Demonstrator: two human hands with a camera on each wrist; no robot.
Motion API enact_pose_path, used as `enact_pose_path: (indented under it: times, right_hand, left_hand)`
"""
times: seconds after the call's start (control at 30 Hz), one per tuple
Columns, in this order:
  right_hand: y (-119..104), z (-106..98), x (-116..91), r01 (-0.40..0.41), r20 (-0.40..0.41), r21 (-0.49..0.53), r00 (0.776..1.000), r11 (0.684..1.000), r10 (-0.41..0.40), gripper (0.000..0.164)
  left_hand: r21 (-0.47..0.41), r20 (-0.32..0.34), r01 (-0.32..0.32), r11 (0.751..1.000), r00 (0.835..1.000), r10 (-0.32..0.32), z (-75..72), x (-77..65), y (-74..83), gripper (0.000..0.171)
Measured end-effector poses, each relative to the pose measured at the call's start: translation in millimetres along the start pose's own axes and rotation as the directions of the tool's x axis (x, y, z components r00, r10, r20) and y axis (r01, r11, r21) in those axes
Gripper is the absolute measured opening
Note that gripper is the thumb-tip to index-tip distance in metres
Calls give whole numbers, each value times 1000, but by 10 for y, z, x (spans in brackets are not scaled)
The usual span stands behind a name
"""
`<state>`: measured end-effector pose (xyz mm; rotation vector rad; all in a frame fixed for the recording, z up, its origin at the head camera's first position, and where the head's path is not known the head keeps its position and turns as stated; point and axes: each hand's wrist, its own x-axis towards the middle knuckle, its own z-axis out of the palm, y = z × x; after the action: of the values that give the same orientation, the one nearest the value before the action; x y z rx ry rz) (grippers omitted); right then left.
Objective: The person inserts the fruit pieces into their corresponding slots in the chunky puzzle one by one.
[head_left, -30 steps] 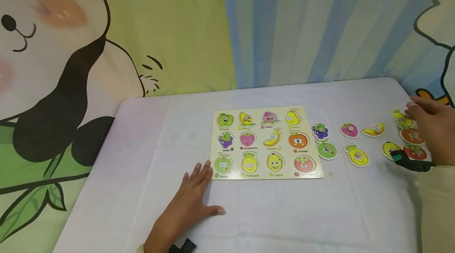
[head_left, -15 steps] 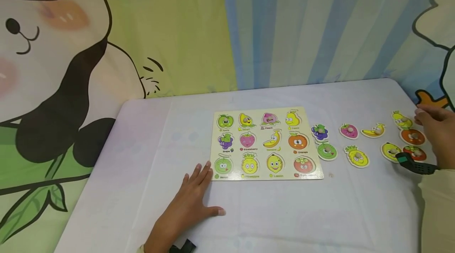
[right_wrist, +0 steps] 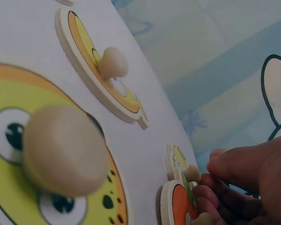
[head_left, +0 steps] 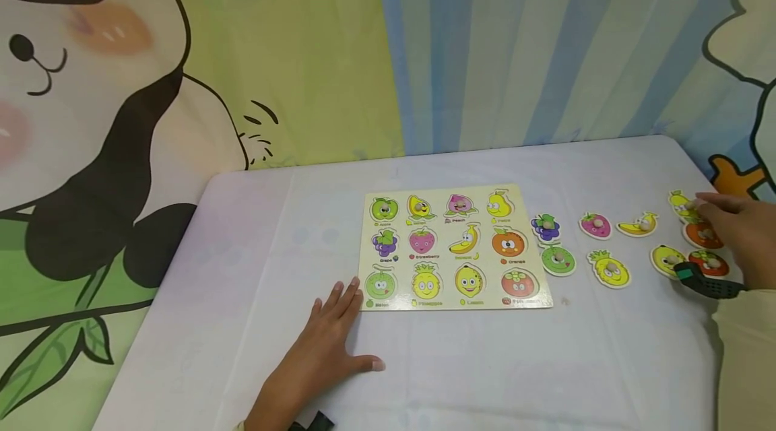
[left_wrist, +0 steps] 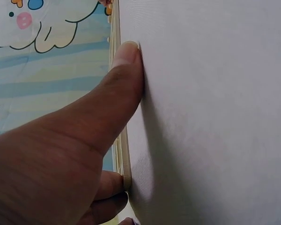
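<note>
In the head view, my left hand (head_left: 327, 337) lies spread on the table, its fingertips at the lower left corner of the fruit puzzle board (head_left: 455, 310). The left wrist view shows the thumb (left_wrist: 124, 79) stretched out and fingers against the board's edge (left_wrist: 125, 161). My right hand (head_left: 742, 236) is at the far right, its fingertips right at the yellow pear puzzle piece (head_left: 680, 202), which they partly hide. Seen from the right wrist, thumb and fingers are close to the pear's wooden knob (right_wrist: 193, 173). Partly under the right hand is an orange piece (head_left: 700, 234).
Between board and right hand lie grape (head_left: 547, 227), melon (head_left: 558, 260), strawberry (head_left: 595, 225), banana (head_left: 638, 224) and pineapple (head_left: 609, 269) pieces. Lemon (head_left: 665, 260) and tomato (head_left: 708, 262) pieces lie by the right wrist. A printed cloth backdrop (head_left: 485, 47) rises behind the table.
My right hand first drew back to the right from the pear piece, then came forward again to it. The left hand stays in place.
</note>
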<state>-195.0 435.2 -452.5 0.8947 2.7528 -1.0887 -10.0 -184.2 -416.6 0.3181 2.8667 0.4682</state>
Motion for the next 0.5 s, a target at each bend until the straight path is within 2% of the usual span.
enact_pose_path:
  times: [0.17, 0.37, 0.5]
  right_hand:
    - [-28, 21, -17, 26, 7, -47, 1000, 999, -25, 68]
    - [-66, 100, -27, 131, -24, -65, 991, 989, -133, 52]
    - [-73, 127, 23, 147, -56, -100, 987, 984, -153, 48]
  left_hand:
    - [2, -3, -1, 1000, 1000, 1, -3, 0, 2, 115]
    - [1, -6, -7, 1000, 1000, 7, 3, -4, -7, 115]
    - [0, -3, -5, 1000, 1000, 5, 3, -6, -13, 115]
